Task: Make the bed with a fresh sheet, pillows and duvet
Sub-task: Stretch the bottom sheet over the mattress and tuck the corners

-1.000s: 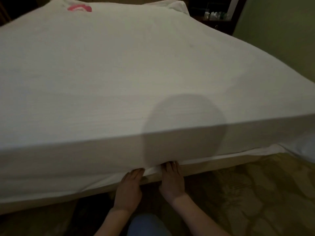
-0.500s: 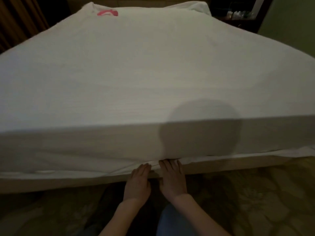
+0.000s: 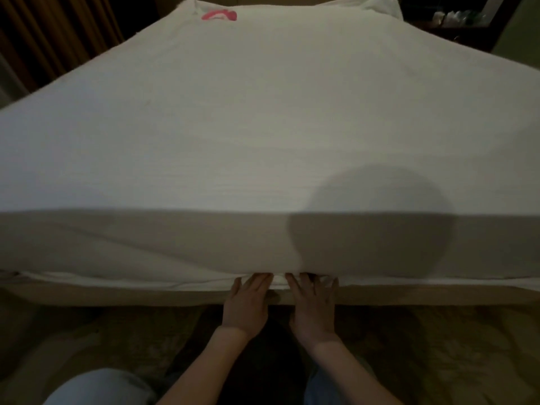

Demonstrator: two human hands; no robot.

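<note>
Both hands lie flat, fingers straight, grip loose around nothing: left hand and right hand press the white sheet edge under the mattress, fingertips hidden beneath it. Above them the sheet spreads smooth over the bed; a pink item sits far off, curtains beyond left.

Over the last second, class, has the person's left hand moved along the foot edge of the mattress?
Cannot tell. The head camera itself swung, so the bed shifts in frame. The left hand rests beside the right hand, fingertips at the sheet edge, as before.
</note>
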